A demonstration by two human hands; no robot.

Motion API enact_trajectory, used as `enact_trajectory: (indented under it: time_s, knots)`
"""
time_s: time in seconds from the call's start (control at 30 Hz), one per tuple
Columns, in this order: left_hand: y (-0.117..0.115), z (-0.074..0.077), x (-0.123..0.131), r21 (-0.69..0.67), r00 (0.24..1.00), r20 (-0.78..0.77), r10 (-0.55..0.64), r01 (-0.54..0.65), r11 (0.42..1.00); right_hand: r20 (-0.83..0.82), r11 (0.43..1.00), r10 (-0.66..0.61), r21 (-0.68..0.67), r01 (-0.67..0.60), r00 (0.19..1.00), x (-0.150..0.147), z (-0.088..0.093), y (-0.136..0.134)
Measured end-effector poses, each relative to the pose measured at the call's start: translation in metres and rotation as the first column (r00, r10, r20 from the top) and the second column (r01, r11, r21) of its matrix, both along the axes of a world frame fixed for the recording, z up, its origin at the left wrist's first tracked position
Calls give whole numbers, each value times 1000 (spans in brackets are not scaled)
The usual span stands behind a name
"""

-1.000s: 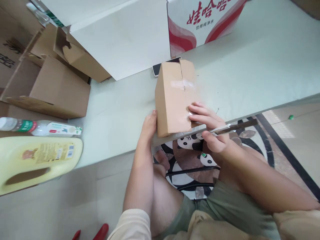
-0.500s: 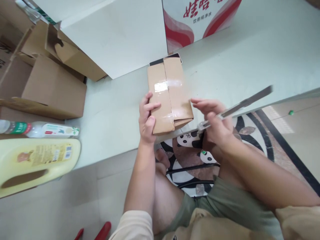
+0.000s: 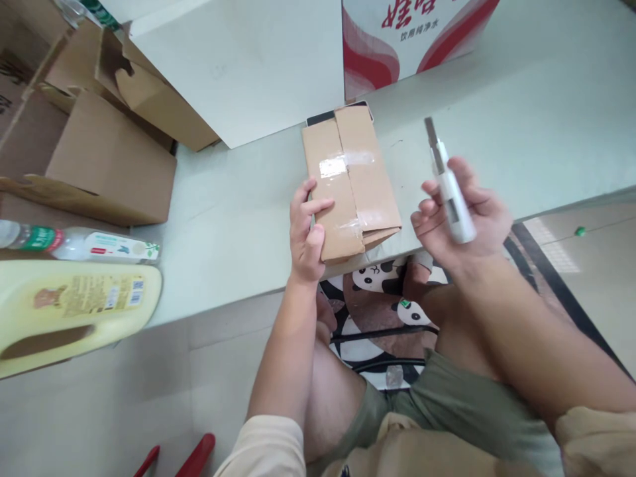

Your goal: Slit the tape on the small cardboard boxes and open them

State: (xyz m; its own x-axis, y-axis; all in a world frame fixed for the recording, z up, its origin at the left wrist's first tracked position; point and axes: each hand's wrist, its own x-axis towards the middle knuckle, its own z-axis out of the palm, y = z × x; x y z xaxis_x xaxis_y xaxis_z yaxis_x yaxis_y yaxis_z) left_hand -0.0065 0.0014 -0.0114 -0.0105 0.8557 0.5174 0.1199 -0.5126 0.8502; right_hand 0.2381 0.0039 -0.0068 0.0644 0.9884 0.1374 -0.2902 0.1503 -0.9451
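1. Cardboard carton (image 3: pixel 355 192) sat taped at the tabletop's (image 3: pixel 238 225) edge, left hand (image 3: pixel 305 242) curled onto its left side.
2. Right hand (image 3: pixel 481 228), fingers half-curled, held a white utility knife (image 3: pixel 451 192).
3. Its blade (image 3: pixel 431 136) had swung from rightward to forward, apart from the carton: no cutting contact.

Right grip (image 3: pixel 481 224), palm up

Taped carton (image 3: pixel 355 189); blade-out white knife (image 3: pixel 448 187)
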Motion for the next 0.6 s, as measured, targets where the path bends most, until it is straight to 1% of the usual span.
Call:
enact_trajectory:
  time_s: [0.07, 0.1, 0.17, 0.23, 0.27, 0.3, 0.33, 0.4, 0.5, 0.53, 0.6]
  knots:
    - [0, -1, 0, -1, 1000, -6, 2, -2, 1000, 32, 1000, 20, 18, -21, 999, 14, -7, 12]
    - [0, -1, 0, 7, 1000, -6, 0, 0, 1000, 27, 1000, -6, 6, 6, 1000, 19, -12, 18]
    - [0, 0, 1, 33, 1000, -9, -10, 10, 999, -65, 989, -113, -101, 107, 991, 23, -20, 30]
    - [-1, 1, 2, 57, 1000, -17, -22, 23, 998, -173, 949, -245, -247, 199, 954, 20, -24, 37]
    - [-1, 1, 2, 62, 999, -21, -25, 26, 998, -203, 929, -290, -293, 225, 935, 16, -24, 38]
    - [-2, 2, 3, 62, 999, -25, -23, 25, 998, -214, 920, -313, -311, 239, 925, 13, -22, 38]
    - [-2, 2, 4, 59, 999, -28, -18, 20, 998, -209, 921, -318, -301, 249, 925, 10, -19, 37]
    - [-3, 3, 7, 52, 1000, -31, -5, 6, 999, -167, 935, -316, -222, 277, 934, 3, -7, 32]
    - [-5, 3, 14, 58, 999, -30, 20, -18, 998, -54, 928, -370, 9, 371, 927, -8, 20, 23]
    - [-6, 4, 16, 61, 999, -28, 31, -30, 998, 3, 920, -382, 94, 380, 924, -13, 30, 20]
    - [-9, 4, 22, 61, 998, -23, 66, -65, 996, 139, 910, -380, 233, 342, 915, -26, 50, 14]
